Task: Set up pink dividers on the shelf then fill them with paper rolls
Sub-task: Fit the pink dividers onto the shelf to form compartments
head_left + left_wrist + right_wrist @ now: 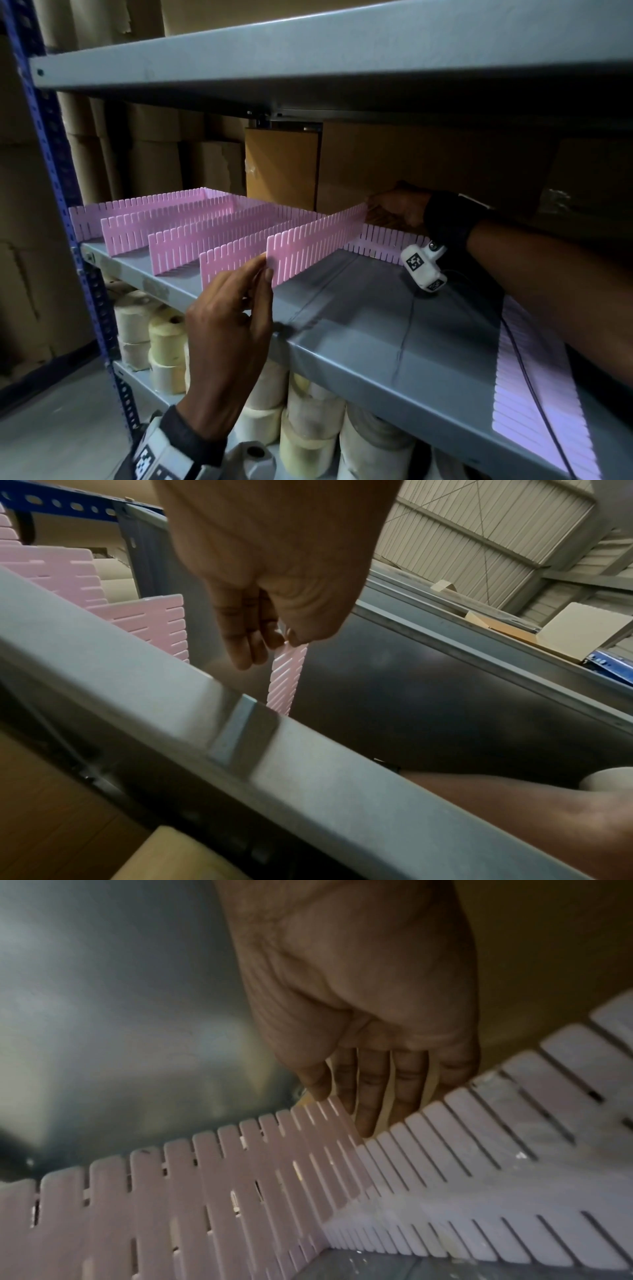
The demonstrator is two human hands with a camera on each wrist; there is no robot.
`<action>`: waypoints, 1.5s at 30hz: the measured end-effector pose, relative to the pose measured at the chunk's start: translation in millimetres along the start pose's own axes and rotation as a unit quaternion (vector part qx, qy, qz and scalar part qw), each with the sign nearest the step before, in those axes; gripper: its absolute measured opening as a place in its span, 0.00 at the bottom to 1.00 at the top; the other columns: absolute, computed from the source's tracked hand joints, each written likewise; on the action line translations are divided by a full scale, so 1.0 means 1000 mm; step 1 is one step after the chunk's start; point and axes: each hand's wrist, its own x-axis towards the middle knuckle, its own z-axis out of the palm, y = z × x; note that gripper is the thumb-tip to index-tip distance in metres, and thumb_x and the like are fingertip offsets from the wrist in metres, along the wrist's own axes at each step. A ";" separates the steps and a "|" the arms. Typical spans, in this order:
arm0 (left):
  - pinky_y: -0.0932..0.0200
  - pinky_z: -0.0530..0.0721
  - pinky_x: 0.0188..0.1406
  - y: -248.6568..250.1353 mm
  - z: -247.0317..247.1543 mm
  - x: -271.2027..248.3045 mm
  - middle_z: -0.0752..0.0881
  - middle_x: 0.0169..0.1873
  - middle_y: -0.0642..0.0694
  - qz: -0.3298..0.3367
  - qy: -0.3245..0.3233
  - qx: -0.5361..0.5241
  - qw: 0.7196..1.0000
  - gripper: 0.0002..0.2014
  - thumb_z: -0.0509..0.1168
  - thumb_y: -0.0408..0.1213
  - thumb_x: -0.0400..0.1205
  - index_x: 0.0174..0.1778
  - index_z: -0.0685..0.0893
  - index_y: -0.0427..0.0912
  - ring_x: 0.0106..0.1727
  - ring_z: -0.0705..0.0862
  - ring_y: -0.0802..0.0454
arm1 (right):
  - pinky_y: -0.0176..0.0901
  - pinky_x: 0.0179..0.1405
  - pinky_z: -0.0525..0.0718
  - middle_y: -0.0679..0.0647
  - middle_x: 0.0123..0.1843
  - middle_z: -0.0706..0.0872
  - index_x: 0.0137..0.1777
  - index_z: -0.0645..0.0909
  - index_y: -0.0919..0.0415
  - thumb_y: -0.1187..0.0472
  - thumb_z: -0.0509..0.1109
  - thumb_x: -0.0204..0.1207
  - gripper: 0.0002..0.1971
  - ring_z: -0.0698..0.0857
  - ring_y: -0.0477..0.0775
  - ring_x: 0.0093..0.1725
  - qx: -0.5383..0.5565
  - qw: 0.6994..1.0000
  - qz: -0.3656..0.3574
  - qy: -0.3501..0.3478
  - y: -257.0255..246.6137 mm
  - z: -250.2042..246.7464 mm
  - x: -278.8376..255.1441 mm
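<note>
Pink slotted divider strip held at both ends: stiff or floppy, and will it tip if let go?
The pink slotted plastic divider strip spans straight between the left hand and right hand without sagging, so probably fairly stiff and light. It is thin and stands on edge on the grey metal shelf, so it would likely tip unless slotted into the back pink strip.

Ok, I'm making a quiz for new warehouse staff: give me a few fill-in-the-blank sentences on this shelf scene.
1. The left hand pinches the front end of a ____ divider.
2. The right hand holds that divider's ____ end.
3. The paper rolls sit on the shelf ____ the one being set up.
4. More dividers lie flat on the metal shelf under the ____ forearm.

Missing words: pink; far; below; right
</note>
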 end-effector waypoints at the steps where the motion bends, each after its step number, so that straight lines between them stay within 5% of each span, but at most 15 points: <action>1: 0.57 0.87 0.33 -0.001 0.000 -0.002 0.91 0.42 0.46 0.000 0.000 0.001 1.000 0.11 0.70 0.37 0.87 0.61 0.91 0.37 0.36 0.89 0.51 | 0.42 0.33 0.87 0.55 0.39 0.94 0.47 0.88 0.61 0.52 0.71 0.81 0.12 0.92 0.51 0.36 -0.010 1.000 0.007 -0.006 0.002 0.001 0.001; 9: 0.54 0.84 0.21 -0.008 0.002 -0.024 0.91 0.43 0.47 -0.004 -0.008 -0.005 1.000 0.12 0.69 0.37 0.84 0.60 0.92 0.38 0.39 0.91 0.53 | 0.39 0.29 0.84 0.53 0.38 0.92 0.40 0.89 0.55 0.56 0.76 0.76 0.06 0.88 0.49 0.34 -0.062 0.997 0.035 -0.025 0.003 0.005 0.011; 14: 0.63 0.82 0.28 -0.009 0.002 -0.035 0.91 0.43 0.49 0.002 -0.019 0.004 1.000 0.11 0.70 0.36 0.83 0.60 0.92 0.39 0.40 0.88 0.59 | 0.48 0.50 0.83 0.56 0.51 0.89 0.53 0.88 0.62 0.57 0.77 0.76 0.11 0.85 0.55 0.48 -0.106 0.993 0.039 -0.034 0.003 0.006 0.015; 21: 0.50 0.89 0.30 -0.010 0.007 -0.046 0.92 0.46 0.47 0.008 -0.022 0.002 1.000 0.11 0.70 0.33 0.82 0.59 0.91 0.36 0.41 0.91 0.48 | 0.55 0.49 0.87 0.58 0.45 0.87 0.45 0.85 0.59 0.53 0.80 0.73 0.11 0.85 0.60 0.46 -0.143 0.987 0.056 -0.044 0.008 0.008 0.017; 26: 0.50 0.88 0.32 -0.008 0.004 -0.047 0.91 0.47 0.49 0.002 -0.039 -0.001 0.999 0.11 0.68 0.37 0.85 0.58 0.90 0.37 0.43 0.89 0.50 | 0.55 0.58 0.84 0.55 0.52 0.86 0.47 0.84 0.53 0.54 0.80 0.72 0.09 0.84 0.61 0.54 -0.174 0.984 -0.012 -0.033 0.004 0.007 0.009; 28: 0.54 0.86 0.31 -0.009 0.002 -0.045 0.90 0.47 0.51 0.002 -0.048 0.002 0.999 0.12 0.66 0.40 0.86 0.58 0.90 0.37 0.44 0.87 0.54 | 0.52 0.53 0.86 0.50 0.49 0.87 0.44 0.85 0.50 0.55 0.79 0.73 0.05 0.85 0.58 0.53 -0.185 0.981 -0.050 -0.027 0.002 0.008 0.005; 30: 0.54 0.85 0.32 -0.013 -0.002 -0.045 0.89 0.47 0.53 0.000 -0.052 0.012 0.999 0.10 0.66 0.39 0.86 0.55 0.90 0.38 0.44 0.86 0.55 | 0.44 0.37 0.83 0.53 0.42 0.87 0.47 0.87 0.59 0.56 0.76 0.76 0.07 0.85 0.55 0.42 -0.170 0.983 -0.059 -0.016 0.003 0.008 0.002; 32: 0.51 0.87 0.33 -0.016 -0.005 -0.047 0.89 0.46 0.49 -0.014 -0.062 0.012 0.998 0.08 0.69 0.38 0.85 0.51 0.91 0.37 0.45 0.87 0.51 | 0.42 0.33 0.81 0.59 0.42 0.85 0.56 0.86 0.67 0.56 0.74 0.78 0.14 0.83 0.55 0.37 -0.174 0.983 -0.066 0.000 0.003 0.008 -0.001; 35: 0.46 0.88 0.39 -0.018 -0.007 -0.051 0.87 0.46 0.46 -0.034 -0.071 0.013 0.997 0.07 0.71 0.37 0.82 0.47 0.91 0.36 0.49 0.87 0.48 | 0.47 0.42 0.85 0.59 0.47 0.88 0.56 0.86 0.66 0.57 0.75 0.78 0.13 0.86 0.56 0.44 -0.177 0.980 -0.086 -0.007 0.005 0.007 -0.005; 37: 0.45 0.88 0.43 -0.017 -0.008 -0.052 0.87 0.47 0.46 -0.043 -0.075 0.011 0.996 0.07 0.72 0.36 0.81 0.46 0.92 0.36 0.50 0.88 0.48 | 0.40 0.42 0.83 0.53 0.48 0.88 0.52 0.86 0.60 0.59 0.75 0.78 0.06 0.86 0.53 0.45 -0.160 0.981 -0.109 -0.023 0.008 0.005 -0.006; 39: 0.46 0.88 0.47 -0.017 -0.007 -0.052 0.87 0.47 0.45 -0.047 -0.076 0.009 0.996 0.07 0.72 0.36 0.81 0.45 0.92 0.36 0.52 0.88 0.47 | 0.44 0.47 0.86 0.56 0.54 0.89 0.57 0.86 0.61 0.60 0.75 0.78 0.10 0.88 0.57 0.52 -0.157 0.979 -0.123 -0.033 0.010 0.005 -0.005; 45: 0.59 0.82 0.36 -0.019 -0.006 -0.055 0.86 0.48 0.48 -0.059 -0.074 0.001 0.995 0.06 0.73 0.37 0.82 0.43 0.91 0.39 0.53 0.88 0.48 | 0.45 0.46 0.86 0.54 0.48 0.91 0.52 0.87 0.59 0.56 0.78 0.75 0.10 0.89 0.55 0.48 -0.132 0.984 -0.113 -0.031 0.011 0.001 0.002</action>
